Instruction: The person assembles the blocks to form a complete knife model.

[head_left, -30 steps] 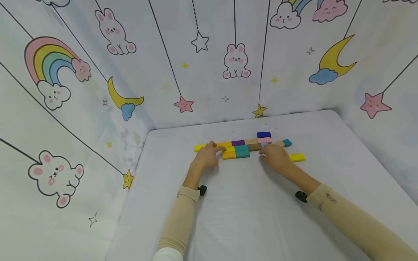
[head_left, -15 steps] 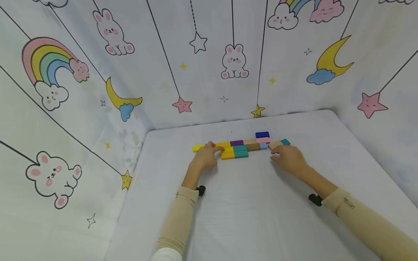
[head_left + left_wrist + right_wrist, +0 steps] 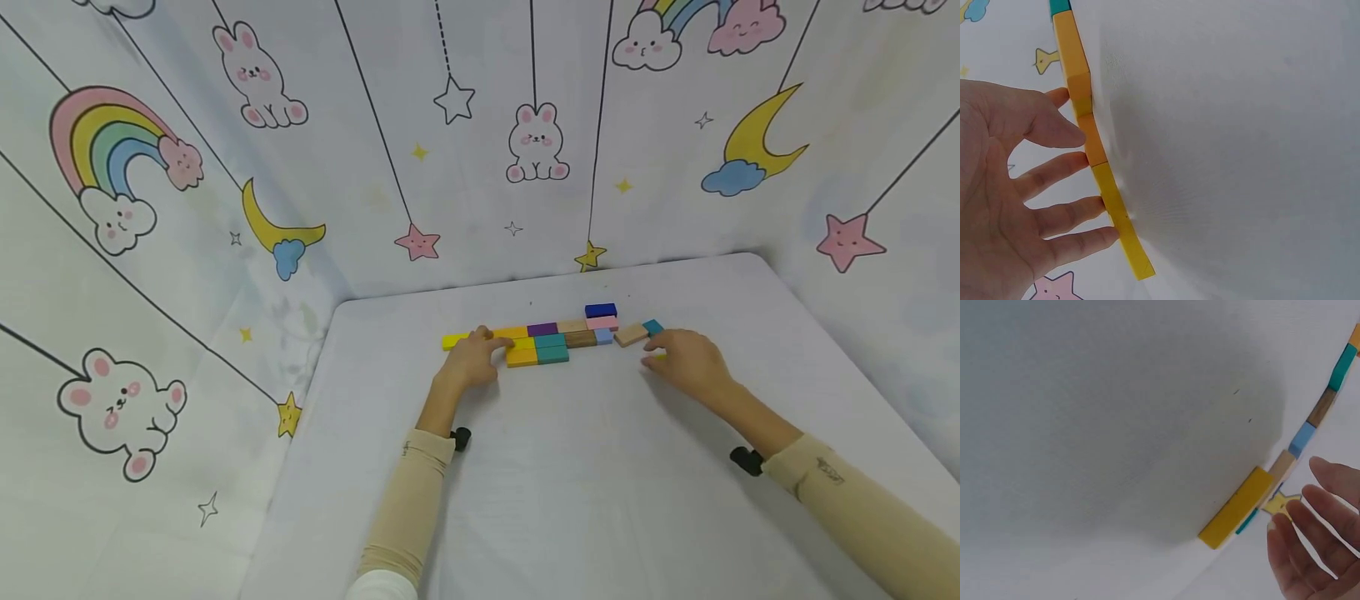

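Observation:
Flat wooden blocks lie in joined rows at the far part of the white table. My left hand [image 3: 471, 360] rests on the left end, fingers spread and touching a long yellow block [image 3: 1124, 222] and an orange block [image 3: 1095, 140]. An orange block [image 3: 522, 357] and a teal block [image 3: 553, 355] form the front row. Behind them, a brown block [image 3: 581, 339] leads to a light blue block [image 3: 603, 337]. My right hand [image 3: 692, 362], fingers loosely bent and holding nothing, hovers by a loose yellow block [image 3: 1236, 509], mostly hidden in the head view. A tan block [image 3: 632, 335] lies slightly askew nearby.
Along the back row sit a purple block [image 3: 542, 329], a pink block [image 3: 602, 323] and a dark blue block [image 3: 601, 311]. A small teal block [image 3: 653, 327] lies past the tan one. A cartoon-printed cloth [image 3: 337, 150] hangs behind the table [image 3: 570, 500].
My right hand has moved rightward, from beside the light blue block past the tan block to the loose yellow one. My left hand stays in place.

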Available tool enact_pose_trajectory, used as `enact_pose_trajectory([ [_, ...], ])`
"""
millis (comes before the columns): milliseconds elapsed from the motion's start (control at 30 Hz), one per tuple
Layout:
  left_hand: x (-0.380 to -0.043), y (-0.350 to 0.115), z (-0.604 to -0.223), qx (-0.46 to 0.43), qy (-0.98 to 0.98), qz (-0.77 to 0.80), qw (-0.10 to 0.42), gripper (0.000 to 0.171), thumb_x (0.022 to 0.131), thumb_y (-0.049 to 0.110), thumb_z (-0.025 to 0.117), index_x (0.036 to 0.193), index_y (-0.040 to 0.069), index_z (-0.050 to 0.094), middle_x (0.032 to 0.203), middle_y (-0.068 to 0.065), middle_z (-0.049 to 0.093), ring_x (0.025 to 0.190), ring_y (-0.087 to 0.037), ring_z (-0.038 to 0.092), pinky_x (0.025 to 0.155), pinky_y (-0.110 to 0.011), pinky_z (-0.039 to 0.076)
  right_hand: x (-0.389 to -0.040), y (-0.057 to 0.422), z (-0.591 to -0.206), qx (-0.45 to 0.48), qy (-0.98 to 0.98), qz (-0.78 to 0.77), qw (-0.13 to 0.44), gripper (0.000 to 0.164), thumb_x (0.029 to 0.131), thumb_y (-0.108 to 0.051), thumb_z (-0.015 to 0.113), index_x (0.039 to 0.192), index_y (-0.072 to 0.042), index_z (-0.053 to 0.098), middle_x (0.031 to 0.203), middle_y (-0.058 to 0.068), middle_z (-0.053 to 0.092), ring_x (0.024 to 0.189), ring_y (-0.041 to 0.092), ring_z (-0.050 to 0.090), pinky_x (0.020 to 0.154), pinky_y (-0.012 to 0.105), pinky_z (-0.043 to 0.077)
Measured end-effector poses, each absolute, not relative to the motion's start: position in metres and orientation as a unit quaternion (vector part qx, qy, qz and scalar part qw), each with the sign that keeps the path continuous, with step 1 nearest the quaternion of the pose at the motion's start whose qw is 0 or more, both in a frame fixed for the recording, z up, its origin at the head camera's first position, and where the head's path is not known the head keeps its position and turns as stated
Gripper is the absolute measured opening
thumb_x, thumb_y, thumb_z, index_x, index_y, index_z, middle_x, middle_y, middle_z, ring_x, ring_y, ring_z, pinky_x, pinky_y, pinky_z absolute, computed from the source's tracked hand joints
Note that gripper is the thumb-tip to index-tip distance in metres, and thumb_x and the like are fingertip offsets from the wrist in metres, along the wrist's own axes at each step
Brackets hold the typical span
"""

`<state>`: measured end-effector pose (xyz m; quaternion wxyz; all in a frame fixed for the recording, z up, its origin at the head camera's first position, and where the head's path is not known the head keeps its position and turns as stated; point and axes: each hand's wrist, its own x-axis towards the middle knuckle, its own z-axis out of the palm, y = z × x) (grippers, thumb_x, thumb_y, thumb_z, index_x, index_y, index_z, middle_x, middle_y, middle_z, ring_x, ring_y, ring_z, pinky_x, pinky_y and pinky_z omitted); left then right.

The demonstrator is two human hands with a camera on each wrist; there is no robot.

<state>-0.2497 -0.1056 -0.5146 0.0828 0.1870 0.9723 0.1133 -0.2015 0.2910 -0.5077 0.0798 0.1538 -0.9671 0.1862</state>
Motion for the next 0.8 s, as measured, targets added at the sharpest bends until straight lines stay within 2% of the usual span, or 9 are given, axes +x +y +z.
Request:
enact_pose_trajectory([
  [300,-0.248,-0.106,-0.514,0.187,0.971,0.119,0.084,0.067,0.087,0.007,0.065,0.148,0.034,0.059,0.151,-0.012,0.048,0.117,-0.034,0.058,0.099,-0.048,0.054,-0.195,0.306,-0.512,0.146,-0.971,0.181,0.062,0.025,0.085,-0.012,0.084,0.104,0.003,0.079,0.107,0.024,0.075,0.1,0.045,0.07,0.086,0.06,0.056],
  [500,-0.249,-0.106,-0.515,0.188,0.972,0.114,0.081,0.066,0.088,0.007,0.064,0.148,0.035,0.059,0.151,-0.012,0.048,0.118,-0.034,0.058,0.1,-0.049,0.053,-0.191,0.319,-0.512,0.136,-0.974,0.172,0.059,0.024,0.085,-0.007,0.081,0.106,0.005,0.077,0.11,0.026,0.074,0.102,0.047,0.069,0.086,0.062,0.056],
  [633,-0.25,-0.106,-0.517,0.19,0.973,0.109,0.079,0.068,0.087,0.008,0.065,0.148,0.036,0.059,0.151,-0.012,0.048,0.119,-0.034,0.058,0.1,-0.049,0.053,-0.189,0.326,-0.515,0.114,-0.976,0.175,0.057,0.025,0.085,-0.005,0.08,0.107,0.006,0.077,0.112,0.029,0.072,0.097,0.047,0.07,0.079,0.059,0.059],
  [733,-0.251,-0.106,-0.519,0.187,0.973,0.107,0.08,0.068,0.086,0.008,0.065,0.148,0.037,0.058,0.152,-0.011,0.047,0.12,-0.034,0.057,0.1,-0.049,0.053,-0.188,0.33,-0.517,0.105,-0.977,0.179,0.056,0.024,0.086,-0.005,0.079,0.108,0.005,0.077,0.112,0.031,0.072,0.074,0.035,0.069,0.062,0.047,0.06],
  [800,-0.251,-0.106,-0.519,0.183,0.974,0.107,0.081,0.069,0.086,0.008,0.065,0.148,0.038,0.058,0.152,-0.011,0.047,0.12,-0.033,0.057,0.101,-0.049,0.053,-0.188,0.331,-0.518,0.107,-0.976,0.181,0.06,0.023,0.086,-0.004,0.079,0.107,0.005,0.078,0.111,0.031,0.072,0.072,0.033,0.068,0.06,0.045,0.059],
])
